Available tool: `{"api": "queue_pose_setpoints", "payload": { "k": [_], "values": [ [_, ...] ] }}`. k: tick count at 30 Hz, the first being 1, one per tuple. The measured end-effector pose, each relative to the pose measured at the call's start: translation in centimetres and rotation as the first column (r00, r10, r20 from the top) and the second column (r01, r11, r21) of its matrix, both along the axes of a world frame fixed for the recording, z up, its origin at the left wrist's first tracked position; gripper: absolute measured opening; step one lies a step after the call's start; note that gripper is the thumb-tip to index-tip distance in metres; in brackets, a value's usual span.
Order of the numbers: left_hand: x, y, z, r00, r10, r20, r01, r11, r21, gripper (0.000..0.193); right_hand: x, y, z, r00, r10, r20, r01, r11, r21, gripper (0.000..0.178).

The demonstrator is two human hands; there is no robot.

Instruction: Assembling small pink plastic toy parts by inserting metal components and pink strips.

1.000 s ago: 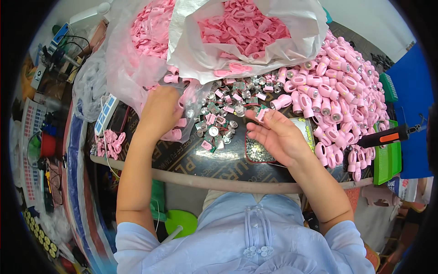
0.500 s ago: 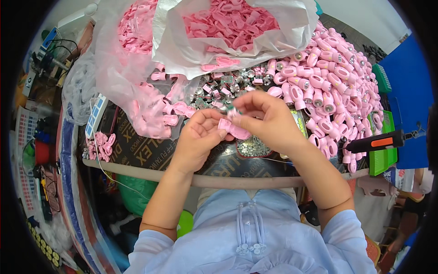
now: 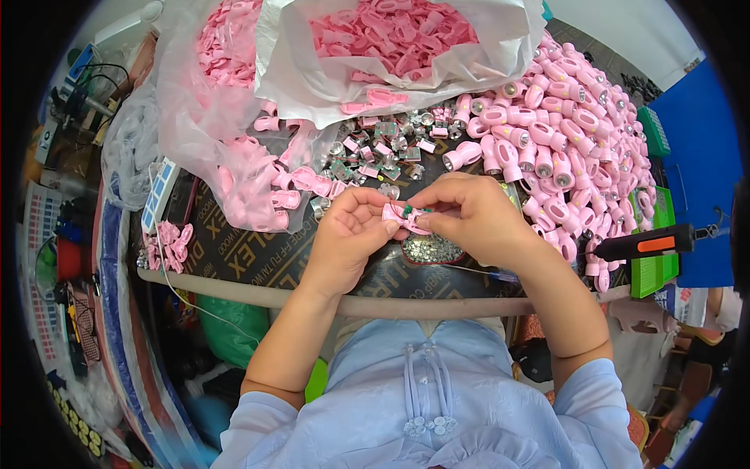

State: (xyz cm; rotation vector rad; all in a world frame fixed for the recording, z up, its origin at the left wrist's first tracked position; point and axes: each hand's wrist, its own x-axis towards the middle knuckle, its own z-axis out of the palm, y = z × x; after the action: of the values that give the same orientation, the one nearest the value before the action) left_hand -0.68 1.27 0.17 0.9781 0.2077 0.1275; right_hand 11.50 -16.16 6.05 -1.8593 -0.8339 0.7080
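My left hand pinches a small pink plastic shell half between thumb and fingers, above the front of the table. My right hand closes on a small part with a green circuit board, held at the shell's open side; whether it is fully seated I cannot tell. Beyond my hands lies a heap of similar silver, green and pink inserts. Just under them rests a shallow dish of tiny silver pieces, with a thin screwdriver to its right.
A white sack of pink shells stands at the back, beside a clear bag of more shells. Pink flashlight-like bodies pile up at the right. A black and orange electric screwdriver hangs by a green basket.
My right hand has brought the green-board part down against the pink shell, and its fingers have closed in. The left hand keeps its hold, with the shell tilted slightly.
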Motion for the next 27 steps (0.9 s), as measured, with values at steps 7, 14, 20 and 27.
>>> {"api": "queue_pose_setpoints", "payload": {
  "k": [7, 14, 20, 27],
  "values": [
    [0.0, -0.7, 0.6, 0.999, 0.049, 0.010, -0.048, 0.994, -0.098, 0.025, -0.3, -0.2, -0.1, 0.992, 0.001, 0.126, -0.010, 0.997, 0.071, 0.022],
    [-0.3, -1.4, 0.6, 0.997, 0.075, -0.031, -0.080, 0.970, -0.229, 0.021, -0.9, -0.5, -1.5, 0.945, 0.034, 0.325, -0.092, 0.982, 0.164, 0.028],
    [-0.7, -2.8, 0.4, 0.995, 0.083, -0.059, -0.100, 0.910, -0.403, 0.019, -1.2, -1.1, -1.7, 0.757, -0.050, 0.652, -0.129, 0.966, 0.224, 0.042],
    [-0.6, -3.4, 0.4, 0.999, 0.045, 0.008, -0.039, 0.932, -0.359, 0.020, -1.7, -1.6, -2.8, 0.747, -0.158, 0.646, -0.084, 0.941, 0.327, 0.036]
  ]
}}
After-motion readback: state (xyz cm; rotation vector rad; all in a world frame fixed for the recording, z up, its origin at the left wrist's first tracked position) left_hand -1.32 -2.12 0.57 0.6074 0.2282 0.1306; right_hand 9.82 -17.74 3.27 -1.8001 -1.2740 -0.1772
